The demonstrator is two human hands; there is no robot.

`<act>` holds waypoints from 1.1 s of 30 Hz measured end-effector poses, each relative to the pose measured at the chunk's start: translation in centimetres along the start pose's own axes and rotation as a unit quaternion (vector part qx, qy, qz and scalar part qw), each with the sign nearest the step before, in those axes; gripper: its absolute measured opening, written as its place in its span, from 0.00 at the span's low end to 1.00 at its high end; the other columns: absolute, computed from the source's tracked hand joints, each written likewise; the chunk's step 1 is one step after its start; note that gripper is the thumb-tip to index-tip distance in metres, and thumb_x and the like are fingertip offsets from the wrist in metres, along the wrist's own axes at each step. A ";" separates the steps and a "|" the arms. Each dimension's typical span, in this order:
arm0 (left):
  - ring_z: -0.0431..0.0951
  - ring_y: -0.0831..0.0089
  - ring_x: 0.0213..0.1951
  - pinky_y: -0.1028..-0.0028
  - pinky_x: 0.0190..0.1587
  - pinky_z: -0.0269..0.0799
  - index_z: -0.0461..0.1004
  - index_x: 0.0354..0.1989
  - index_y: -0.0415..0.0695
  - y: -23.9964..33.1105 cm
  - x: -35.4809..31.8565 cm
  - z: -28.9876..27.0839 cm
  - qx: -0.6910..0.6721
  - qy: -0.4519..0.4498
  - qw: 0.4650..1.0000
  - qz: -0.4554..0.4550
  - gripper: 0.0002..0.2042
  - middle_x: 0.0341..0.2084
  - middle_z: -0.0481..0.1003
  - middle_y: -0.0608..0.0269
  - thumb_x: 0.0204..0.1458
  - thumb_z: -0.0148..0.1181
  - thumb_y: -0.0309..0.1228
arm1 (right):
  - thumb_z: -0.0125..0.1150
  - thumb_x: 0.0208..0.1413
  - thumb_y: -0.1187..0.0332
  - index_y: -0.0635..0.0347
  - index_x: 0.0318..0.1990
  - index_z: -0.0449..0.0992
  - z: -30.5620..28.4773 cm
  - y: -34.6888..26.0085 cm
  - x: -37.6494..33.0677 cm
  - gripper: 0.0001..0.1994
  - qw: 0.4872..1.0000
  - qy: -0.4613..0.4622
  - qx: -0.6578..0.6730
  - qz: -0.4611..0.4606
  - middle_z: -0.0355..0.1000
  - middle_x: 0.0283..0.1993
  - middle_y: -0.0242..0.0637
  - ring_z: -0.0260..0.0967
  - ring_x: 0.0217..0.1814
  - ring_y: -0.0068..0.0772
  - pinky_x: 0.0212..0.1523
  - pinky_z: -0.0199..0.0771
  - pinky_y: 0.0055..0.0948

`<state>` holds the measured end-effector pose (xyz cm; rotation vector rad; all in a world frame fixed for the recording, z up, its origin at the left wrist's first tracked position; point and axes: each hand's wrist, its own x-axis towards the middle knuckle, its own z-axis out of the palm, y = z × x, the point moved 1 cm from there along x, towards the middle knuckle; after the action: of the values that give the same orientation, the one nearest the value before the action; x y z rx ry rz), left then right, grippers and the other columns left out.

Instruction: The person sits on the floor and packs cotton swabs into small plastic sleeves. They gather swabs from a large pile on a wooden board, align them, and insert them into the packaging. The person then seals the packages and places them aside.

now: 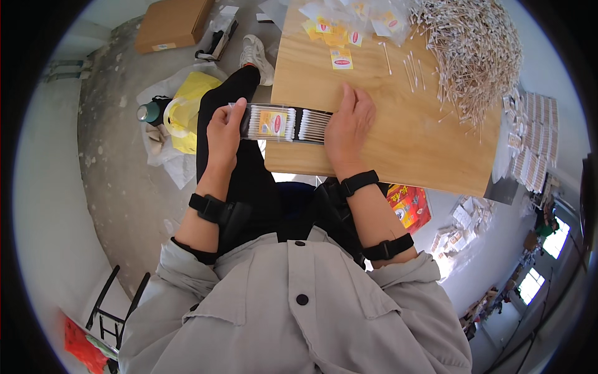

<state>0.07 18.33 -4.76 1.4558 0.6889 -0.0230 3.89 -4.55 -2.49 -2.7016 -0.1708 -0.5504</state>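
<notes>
My left hand (224,132) is closed, thumb on top, on the left end of a clear packet of cotton swabs (255,123) with a yellow and white label card (273,123) inside. The packet lies over a narrow dark strip (298,124) that reaches across the table's left edge. On the strip, right of the packet, sits a flat row of loose cotton swabs (314,126). My right hand (351,128) is curled over the right end of that row, hiding the swab tips and its own thumb.
A large heap of cotton swabs (470,53) covers the wooden table's (398,143) far right. Stray swabs (411,71), label cards (341,58) and clear bags lie nearer. Finished-looking packs (536,134) are stacked beyond the right edge. A cardboard box (173,25) and yellow bag (192,106) stand on the floor.
</notes>
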 end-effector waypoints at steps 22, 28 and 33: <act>0.68 0.87 0.27 0.82 0.33 0.65 0.75 0.30 0.42 -1.9 -0.1 2.1 -0.163 -0.029 0.986 -0.027 0.13 0.24 0.73 0.74 0.59 0.62 0.39 | 0.52 0.55 0.77 0.65 0.55 0.68 0.3 -0.2 0.1 0.19 1.000 -0.009 0.001 -0.028 0.62 0.50 0.46 0.59 0.58 0.50 0.62 0.58 0.45; 0.67 0.87 0.27 0.82 0.32 0.64 0.74 0.29 0.42 -2.3 0.3 2.1 -0.169 -0.027 0.985 -0.016 0.13 0.24 0.72 0.75 0.60 0.61 0.39 | 0.52 0.55 0.78 0.66 0.54 0.69 0.3 -0.6 0.4 0.18 1.000 -0.007 0.007 -0.020 0.62 0.50 0.46 0.59 0.58 0.50 0.62 0.58 0.46; 0.65 0.88 0.26 0.82 0.31 0.64 0.75 0.29 0.42 -2.0 0.1 2.4 -0.177 -0.020 0.984 -0.022 0.13 0.23 0.71 0.75 0.60 0.61 0.38 | 0.52 0.54 0.78 0.66 0.53 0.69 0.5 -0.8 0.5 0.17 0.999 -0.002 0.003 -0.038 0.62 0.49 0.45 0.60 0.58 0.50 0.62 0.60 0.46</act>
<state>0.35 15.86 -6.65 1.0965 0.6547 0.0350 4.36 -3.54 -2.49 -2.6991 -0.2760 -0.5666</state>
